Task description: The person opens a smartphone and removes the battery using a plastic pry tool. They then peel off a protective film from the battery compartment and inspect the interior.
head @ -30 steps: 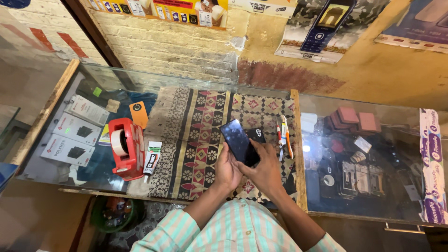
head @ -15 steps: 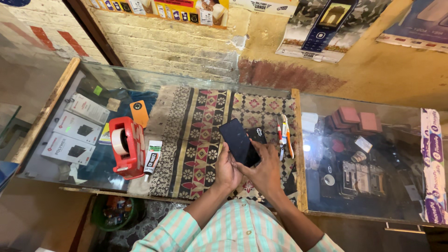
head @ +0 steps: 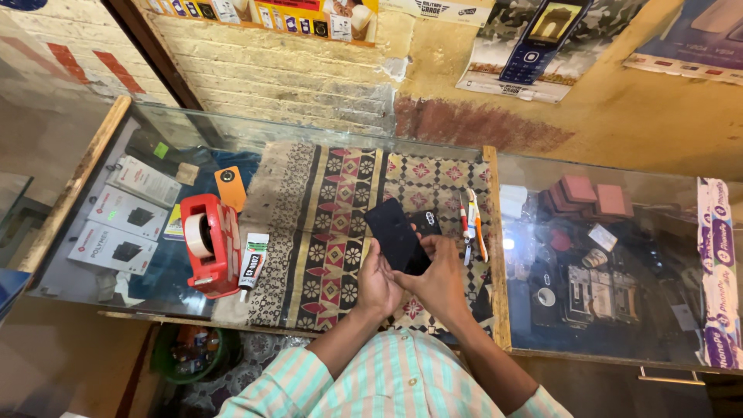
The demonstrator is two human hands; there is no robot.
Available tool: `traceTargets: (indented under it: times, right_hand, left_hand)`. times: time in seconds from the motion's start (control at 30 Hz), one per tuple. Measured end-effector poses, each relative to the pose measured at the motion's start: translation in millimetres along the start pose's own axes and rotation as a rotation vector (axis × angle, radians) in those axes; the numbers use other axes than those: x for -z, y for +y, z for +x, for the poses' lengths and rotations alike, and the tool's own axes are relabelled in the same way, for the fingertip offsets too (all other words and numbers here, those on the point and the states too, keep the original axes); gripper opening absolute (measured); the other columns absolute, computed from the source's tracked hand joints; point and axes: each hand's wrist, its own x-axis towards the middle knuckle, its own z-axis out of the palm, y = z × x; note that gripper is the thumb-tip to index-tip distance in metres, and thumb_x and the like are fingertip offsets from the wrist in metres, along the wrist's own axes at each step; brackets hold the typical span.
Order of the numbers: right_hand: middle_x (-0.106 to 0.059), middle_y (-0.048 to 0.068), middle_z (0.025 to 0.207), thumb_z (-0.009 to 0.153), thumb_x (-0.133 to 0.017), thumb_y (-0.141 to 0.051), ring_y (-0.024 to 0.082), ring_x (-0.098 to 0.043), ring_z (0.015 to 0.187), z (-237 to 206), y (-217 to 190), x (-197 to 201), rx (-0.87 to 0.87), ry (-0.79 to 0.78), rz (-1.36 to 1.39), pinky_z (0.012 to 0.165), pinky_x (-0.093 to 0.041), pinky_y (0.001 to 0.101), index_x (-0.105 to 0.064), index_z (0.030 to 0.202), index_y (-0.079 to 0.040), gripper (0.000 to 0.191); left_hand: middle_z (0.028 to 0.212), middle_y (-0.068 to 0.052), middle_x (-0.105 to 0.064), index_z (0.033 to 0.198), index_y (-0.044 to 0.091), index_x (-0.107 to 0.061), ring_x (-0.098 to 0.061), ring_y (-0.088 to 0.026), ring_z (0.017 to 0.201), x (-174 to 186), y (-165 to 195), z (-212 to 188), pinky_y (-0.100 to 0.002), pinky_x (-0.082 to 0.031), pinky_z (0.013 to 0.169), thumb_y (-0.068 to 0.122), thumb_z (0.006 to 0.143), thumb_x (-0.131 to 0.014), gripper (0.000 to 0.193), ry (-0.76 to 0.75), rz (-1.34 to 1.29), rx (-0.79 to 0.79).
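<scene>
Both hands, left hand (head: 377, 280) and right hand (head: 438, 272), fingers closed around one dark smartphone (head: 397, 234) held above the patterned cloth (head: 325, 217) at mid surface. Risk: phone slipping onto glass. Counted: one red tape dispenser (head: 209, 244), one glue tube (head: 252, 262), two screwdrivers (head: 472, 220).

This is a small mobile phone repair and accessories shop. A glass display counter (head: 619, 178) with a wooden frame stands against a painted brick wall. Under the glass lie boxed accessories (head: 116, 220), phone parts and small components (head: 588, 282). Posters showing handsets (head: 542, 42) hang on the wall above. On the counter top rest a patterned cloth (head: 325, 224), a red tape dispenser (head: 210, 244), a tube of adhesive (head: 251, 263) and hand tools (head: 474, 224), which indicates bench work done on site.
</scene>
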Motion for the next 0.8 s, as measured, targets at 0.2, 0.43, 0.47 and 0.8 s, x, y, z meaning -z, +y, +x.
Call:
traceTargets:
  times: [0.2, 0.43, 0.47, 0.8]
  right_hand:
    - [-0.055, 0.016, 0.109, 0.055, -0.096, -0.024, 0.029, -0.057, 0.103, 2, -3, 2, -0.085, -0.046, -0.029, 0.089, -0.05, 0.0412, -0.052, 0.117, 0.001, 0.08]
    - [-0.058, 0.016, 0.11, 0.054, -0.094, -0.022, 0.031, -0.061, 0.105, 5, -17, 4, -0.069, -0.038, -0.032, 0.089, -0.051, 0.0408, -0.053, 0.116, 0.002, 0.079]
    - [-0.057, 0.017, 0.111, 0.054, -0.094, -0.023, 0.03, -0.062, 0.104, 5, -18, 4, -0.072, -0.037, -0.014, 0.088, -0.052, 0.0407, -0.052, 0.118, 0.002, 0.08]
    - [-0.07, 0.004, 0.09, 0.087, -0.076, 0.004, 0.011, -0.064, 0.082, 29, 9, 14, -0.283, -0.307, 0.743, 0.074, -0.053, 0.0242, -0.063, 0.103, -0.002, 0.022]
  left_hand:
    - [0.141, -0.018, -0.06, 0.147, -0.005, -0.046, -0.058, -0.03, 0.131, 2, 0, 1, -0.046, -0.042, 0.117, 0.046, 0.111, -0.029, 0.064, -0.05, -0.028, 0.044]
    - [0.145, -0.015, -0.058, 0.148, -0.002, -0.045, -0.055, -0.029, 0.134, -2, 0, 1, -0.045, -0.043, 0.117, 0.046, 0.11, -0.03, 0.063, -0.045, -0.051, 0.034]
    - [0.145, -0.015, -0.057, 0.148, -0.001, -0.045, -0.055, -0.029, 0.134, -3, 0, 1, -0.045, -0.043, 0.116, 0.046, 0.11, -0.031, 0.062, -0.065, -0.085, 0.043]
    - [0.135, -0.014, -0.064, 0.141, 0.001, -0.054, -0.061, -0.025, 0.125, 6, 3, 2, -0.04, -0.046, 0.11, 0.04, 0.113, -0.04, 0.049, 0.019, -0.1, 0.024]
